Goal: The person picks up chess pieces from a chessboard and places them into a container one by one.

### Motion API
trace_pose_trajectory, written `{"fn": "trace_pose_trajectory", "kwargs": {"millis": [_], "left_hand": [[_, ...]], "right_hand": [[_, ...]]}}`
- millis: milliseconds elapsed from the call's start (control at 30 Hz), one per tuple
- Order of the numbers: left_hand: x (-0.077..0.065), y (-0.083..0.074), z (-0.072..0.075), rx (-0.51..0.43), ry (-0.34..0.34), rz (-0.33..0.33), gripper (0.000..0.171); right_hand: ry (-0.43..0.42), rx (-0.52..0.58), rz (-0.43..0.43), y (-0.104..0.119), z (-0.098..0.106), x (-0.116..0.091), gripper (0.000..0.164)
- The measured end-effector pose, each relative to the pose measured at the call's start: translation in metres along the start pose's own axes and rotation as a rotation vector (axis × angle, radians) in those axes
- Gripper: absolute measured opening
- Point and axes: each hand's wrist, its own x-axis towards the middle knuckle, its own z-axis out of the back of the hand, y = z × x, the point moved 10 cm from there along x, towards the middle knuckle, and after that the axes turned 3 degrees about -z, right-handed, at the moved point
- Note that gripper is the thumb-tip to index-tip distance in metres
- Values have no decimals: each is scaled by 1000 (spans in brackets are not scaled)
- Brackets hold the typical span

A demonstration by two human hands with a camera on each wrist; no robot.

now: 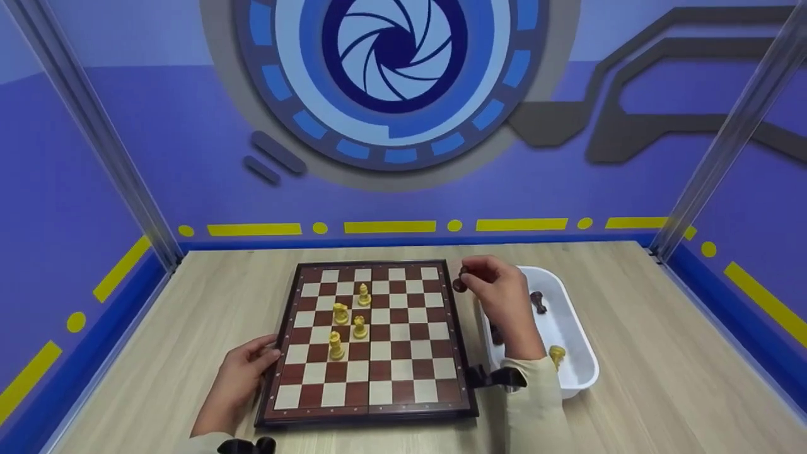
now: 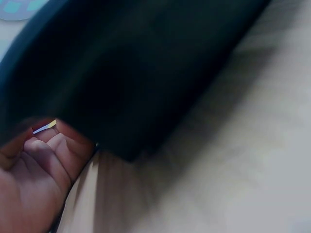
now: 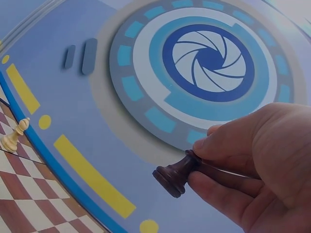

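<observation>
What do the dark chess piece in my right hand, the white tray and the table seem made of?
Dark chess piece: probably plastic, maybe stained wood; smooth, dark brown, with a faint sheen. White tray: likely smooth moulded plastic, judging by its even white and rounded corners. Table: pale wood or wood-look laminate, seemingly matte; its grain streaks fit both.

A purple printed wall (image 1: 403, 205) rises behind the pale wood-grain tabletop (image 1: 637, 315). Grey metal posts (image 1: 103, 132) stand at the tabletop's far corners.
</observation>
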Motion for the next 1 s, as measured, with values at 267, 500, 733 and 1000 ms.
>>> {"fn": "trace_pose_trajectory", "kwargs": {"millis": [267, 500, 733, 1000], "left_hand": [[0, 1, -1, -30, 1, -23, 39], [0, -2, -1, -45, -3, -29, 40], [-1, 0, -2, -46, 3, -8, 40], [-2, -1, -2, -66, 5, 3, 41]], "right_hand": [[-28, -19, -23, -5, 10, 1, 18], [-43, 3, -41, -10, 18, 3, 19], [-58, 20, -46, -13, 25, 3, 20], [-70, -8, -55, -16, 30, 4, 20]]}}
